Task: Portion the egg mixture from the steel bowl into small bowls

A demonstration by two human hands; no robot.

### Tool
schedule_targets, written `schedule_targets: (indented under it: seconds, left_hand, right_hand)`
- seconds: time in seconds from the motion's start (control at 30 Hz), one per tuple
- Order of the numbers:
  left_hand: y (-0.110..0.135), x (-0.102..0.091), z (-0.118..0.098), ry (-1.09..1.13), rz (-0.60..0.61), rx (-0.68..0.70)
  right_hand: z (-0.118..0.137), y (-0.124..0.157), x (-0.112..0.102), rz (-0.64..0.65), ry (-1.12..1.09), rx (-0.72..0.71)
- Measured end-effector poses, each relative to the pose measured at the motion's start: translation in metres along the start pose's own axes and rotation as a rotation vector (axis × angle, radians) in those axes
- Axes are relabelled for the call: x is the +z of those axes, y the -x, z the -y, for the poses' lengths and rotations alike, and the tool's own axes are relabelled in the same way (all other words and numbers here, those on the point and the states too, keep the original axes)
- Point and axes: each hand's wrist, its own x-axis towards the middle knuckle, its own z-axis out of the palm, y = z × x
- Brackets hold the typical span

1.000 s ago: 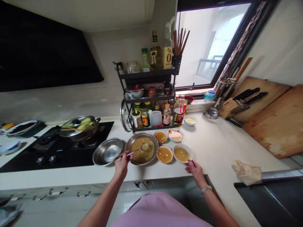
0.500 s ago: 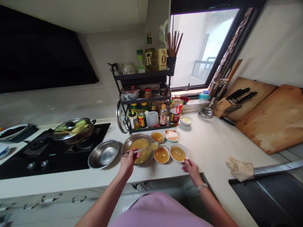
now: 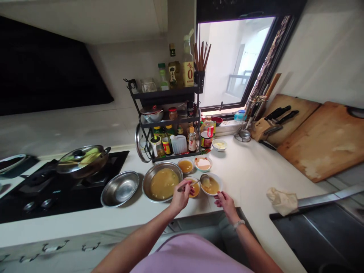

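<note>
My left hand [image 3: 181,196] grips the handle of a metal ladle [image 3: 203,179], whose bowl tips yellow soup into a white bowl [image 3: 212,185] at the counter's front. My right hand [image 3: 224,202] rests by that bowl's near rim, fingers curled against it. A second small bowl of soup [image 3: 195,188] sits just left of it, partly behind my left hand. A large steel bowl of yellow soup [image 3: 162,183] stands further left. Behind are another small soup bowl [image 3: 185,165] and a bowl with pinkish contents [image 3: 203,163].
An empty steel bowl [image 3: 120,188] sits by the black hob, where a lidded pan [image 3: 81,160] stands. A black rack of bottles [image 3: 167,121] is behind the bowls. Wooden boards [image 3: 321,138], a knife block [image 3: 260,131] and a crumpled cloth [image 3: 282,201] lie to the right.
My left hand lifted the filled ladle out of the large steel bowl and carried it right, over to the white bowl. My right hand stayed at that bowl's rim.
</note>
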Motion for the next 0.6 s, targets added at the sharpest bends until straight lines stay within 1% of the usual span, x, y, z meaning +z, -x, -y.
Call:
schedule_targets:
  seconds: [0.13, 0.2, 0.23, 0.27, 0.3, 0.37, 0.4, 0.47, 0.53, 0.57, 0.6]
  left_hand:
    - [0.010, -0.001, 0.005, -0.340, 0.279, 0.402]
    - [0.014, -0.003, 0.004, -0.485, 0.369, 0.522]
    - [0.016, -0.004, 0.004, -0.515, 0.374, 0.547]
    - [0.017, -0.007, 0.003, -0.509, 0.350, 0.556]
    - [0.018, -0.010, 0.001, -0.473, 0.293, 0.547]
    - [0.019, -0.022, -0.001, -0.364, 0.115, 0.477]
    - [0.019, -0.031, -0.002, -0.307, 0.007, 0.417]
    - [0.020, -0.054, -0.003, -0.264, -0.161, 0.282]
    - [0.022, -0.081, -0.001, -0.250, -0.309, 0.163]
    - [0.025, -0.094, 0.002, -0.252, -0.367, 0.110]
    - [0.027, -0.107, 0.005, -0.257, -0.385, 0.068]
  right_hand:
    - [-0.002, -0.001, -0.001, 0.000, 0.015, 0.002]
    - [-0.002, -0.002, -0.002, 0.001, 0.021, 0.006]
    - [-0.002, -0.002, -0.002, 0.002, 0.021, 0.008]
    - [-0.002, -0.002, -0.002, 0.001, 0.020, 0.011]
    - [-0.001, -0.002, -0.002, 0.001, 0.018, 0.014]
    - [-0.001, -0.002, -0.002, 0.000, 0.010, 0.022]
    - [0.000, -0.002, -0.002, -0.001, 0.005, 0.026]
    - [0.000, -0.002, -0.002, 0.002, -0.003, 0.032]
    - [0.000, -0.001, -0.002, 0.009, -0.007, 0.035]
    - [0.000, -0.001, -0.002, 0.011, -0.007, 0.035]
    - [0.000, -0.001, -0.003, 0.012, -0.006, 0.037]
